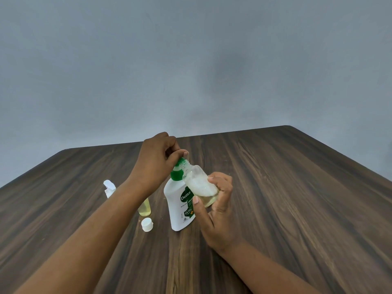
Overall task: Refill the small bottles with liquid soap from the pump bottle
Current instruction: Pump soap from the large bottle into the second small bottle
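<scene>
A white pump bottle (pixel 177 205) with a green collar and a green label stands upright on the wooden table (pixel 286 187). My left hand (pixel 158 161) is closed over its pump head from above. My right hand (pixel 218 205) holds a small clear bottle (pixel 198 183), tilted, with its open threaded neck up against the pump's nozzle. Pale yellow liquid and foam sit inside it. Another small bottle (pixel 144 209) with yellow liquid stands left of the pump bottle, partly hidden behind my left forearm.
A loose white cap (pixel 147 224) lies on the table in front of the small yellow bottle. A white flip-top bottle (pixel 109 188) stands further left, by my left forearm. A grey wall rises behind the table's far edge.
</scene>
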